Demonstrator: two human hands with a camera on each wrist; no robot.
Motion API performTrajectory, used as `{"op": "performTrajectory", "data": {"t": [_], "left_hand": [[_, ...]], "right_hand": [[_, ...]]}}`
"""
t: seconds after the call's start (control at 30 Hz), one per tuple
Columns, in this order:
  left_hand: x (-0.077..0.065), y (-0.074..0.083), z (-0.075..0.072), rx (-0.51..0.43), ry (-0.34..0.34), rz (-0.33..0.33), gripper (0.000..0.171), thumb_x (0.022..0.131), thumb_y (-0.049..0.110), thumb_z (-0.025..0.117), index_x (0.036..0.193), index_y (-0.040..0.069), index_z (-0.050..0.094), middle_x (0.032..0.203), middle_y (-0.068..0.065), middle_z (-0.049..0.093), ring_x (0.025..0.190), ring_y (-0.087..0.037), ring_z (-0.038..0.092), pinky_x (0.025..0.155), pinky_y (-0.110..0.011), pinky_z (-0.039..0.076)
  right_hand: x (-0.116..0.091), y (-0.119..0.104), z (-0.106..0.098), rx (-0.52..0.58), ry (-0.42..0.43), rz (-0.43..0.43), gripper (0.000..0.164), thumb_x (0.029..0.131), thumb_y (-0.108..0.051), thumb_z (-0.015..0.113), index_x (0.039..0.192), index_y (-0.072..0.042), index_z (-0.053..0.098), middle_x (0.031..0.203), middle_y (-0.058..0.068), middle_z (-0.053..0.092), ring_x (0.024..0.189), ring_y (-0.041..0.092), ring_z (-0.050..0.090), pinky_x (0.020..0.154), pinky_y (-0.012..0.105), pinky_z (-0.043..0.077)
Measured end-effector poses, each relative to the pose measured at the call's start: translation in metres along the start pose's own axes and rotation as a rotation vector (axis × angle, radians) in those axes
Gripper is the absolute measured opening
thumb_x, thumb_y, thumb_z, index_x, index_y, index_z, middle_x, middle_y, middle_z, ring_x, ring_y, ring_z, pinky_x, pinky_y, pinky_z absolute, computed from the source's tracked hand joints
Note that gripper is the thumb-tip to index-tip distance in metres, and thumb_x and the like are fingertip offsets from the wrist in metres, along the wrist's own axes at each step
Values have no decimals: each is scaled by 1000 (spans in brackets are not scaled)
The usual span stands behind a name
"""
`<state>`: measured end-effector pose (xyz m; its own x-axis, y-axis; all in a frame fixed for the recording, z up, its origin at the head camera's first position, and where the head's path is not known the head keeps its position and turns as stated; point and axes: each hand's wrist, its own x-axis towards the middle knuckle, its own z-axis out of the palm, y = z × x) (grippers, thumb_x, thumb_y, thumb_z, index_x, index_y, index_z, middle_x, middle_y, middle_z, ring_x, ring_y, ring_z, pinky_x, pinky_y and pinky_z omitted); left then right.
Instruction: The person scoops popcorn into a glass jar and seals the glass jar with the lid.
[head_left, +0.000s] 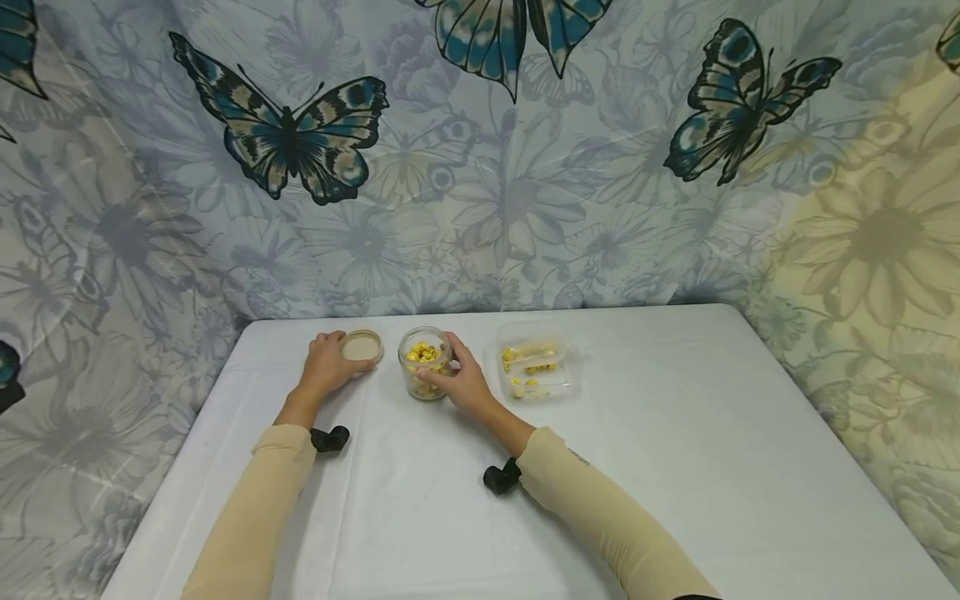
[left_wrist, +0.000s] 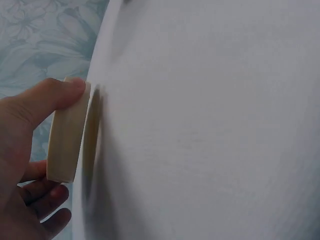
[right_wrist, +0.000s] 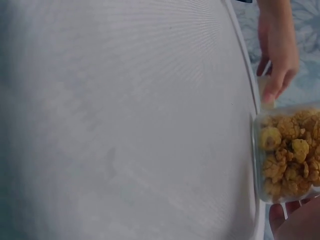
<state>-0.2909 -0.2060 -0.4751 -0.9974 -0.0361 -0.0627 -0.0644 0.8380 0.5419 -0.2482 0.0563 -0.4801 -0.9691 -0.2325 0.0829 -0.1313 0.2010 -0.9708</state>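
Observation:
My left hand [head_left: 328, 364] pinches a round wooden lid [left_wrist: 69, 132] between thumb and fingers. A pale seal ring shows on the lid's underside in the left wrist view, close to the white tabletop. To its right stands an open glass jar [head_left: 424, 379], upright, with yellow-brown popcorn [right_wrist: 290, 155] inside. My right hand [head_left: 468, 382] grips this jar from its right side, thumb at the front and fingers round the far side. In the right wrist view only part of that hand shows, at the bottom right corner below the jar.
A clear plastic container [head_left: 567, 385] with a few yellow pieces in its compartments stands right of the jar. The table [head_left: 675, 467] wears a white cloth, and a butterfly-print curtain [head_left: 517, 208] hangs behind it. Black wrist cameras [head_left: 501, 477] sit by both sleeves.

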Motion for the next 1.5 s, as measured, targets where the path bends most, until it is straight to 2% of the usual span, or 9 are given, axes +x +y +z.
{"op": "performTrajectory", "data": {"t": [0.13, 0.33, 0.7, 0.9, 1.13, 1.27, 1.37, 1.43, 1.5], "left_hand": [[-3, 8, -2, -18, -6, 28, 92, 78, 44, 76, 144, -4, 36, 134, -28, 41, 124, -44, 41, 105, -59, 37], [-9, 19, -7, -45, -52, 62, 94, 77, 47, 77, 146, 0, 34, 135, -25, 38, 122, -46, 47, 102, -60, 40], [-28, 35, -23, -86, -127, 146, 92, 78, 39, 79, 147, 2, 31, 146, -24, 38, 132, -43, 40, 106, -62, 37], [-35, 40, -33, -94, -134, 202, 93, 77, 39, 80, 148, 3, 31, 144, -23, 38, 131, -42, 42, 105, -62, 38], [-35, 46, -45, -65, -141, 286, 90, 77, 32, 79, 147, 1, 33, 143, -25, 38, 129, -42, 41, 104, -61, 38], [-33, 55, -56, 3, -170, 330, 90, 76, 32, 80, 149, 4, 34, 143, -24, 39, 126, -42, 44, 101, -61, 41], [-31, 64, -64, 48, -194, 375, 90, 75, 32, 80, 149, 6, 35, 145, -21, 40, 130, -40, 41, 102, -62, 39], [-30, 71, -67, 44, -202, 402, 90, 75, 31, 80, 150, 7, 35, 145, -20, 41, 131, -39, 40, 104, -62, 38], [-30, 78, -67, -4, -212, 418, 89, 76, 29, 80, 149, 7, 35, 145, -19, 42, 131, -38, 40, 106, -61, 37]], "right_hand": [[0, -3, -1, 0, -7, -10, 70, 86, -31, 75, 146, -22, 40, 147, 13, 42, 136, 24, 41, 109, 50, 39], [-1, -3, -2, -5, -10, -3, 71, 87, -32, 74, 147, -23, 39, 147, 15, 42, 136, 26, 41, 110, 51, 39], [-2, -2, -3, -7, -12, 0, 71, 87, -32, 74, 148, -24, 38, 148, 15, 41, 136, 26, 41, 108, 51, 41], [-3, -6, -4, -4, -35, 10, 73, 88, -26, 73, 150, -20, 35, 150, 18, 38, 137, 31, 39, 108, 53, 40], [-1, -1, -3, 1, -19, -1, 75, 87, -29, 73, 151, -20, 34, 150, 15, 39, 137, 26, 40, 110, 51, 39], [-1, -1, -3, -6, -17, 7, 77, 87, -30, 74, 152, -20, 33, 150, 15, 38, 137, 27, 40, 110, 51, 39], [-1, -1, -3, -11, -17, 11, 76, 86, -32, 74, 150, -22, 35, 149, 15, 40, 136, 28, 41, 108, 51, 41], [-2, 0, -3, -10, -16, 11, 74, 86, -32, 74, 149, -24, 37, 148, 14, 41, 136, 27, 41, 107, 52, 41], [-1, 0, -3, -5, -16, 2, 72, 86, -32, 75, 147, -26, 38, 148, 13, 42, 135, 25, 42, 107, 52, 41]]}}
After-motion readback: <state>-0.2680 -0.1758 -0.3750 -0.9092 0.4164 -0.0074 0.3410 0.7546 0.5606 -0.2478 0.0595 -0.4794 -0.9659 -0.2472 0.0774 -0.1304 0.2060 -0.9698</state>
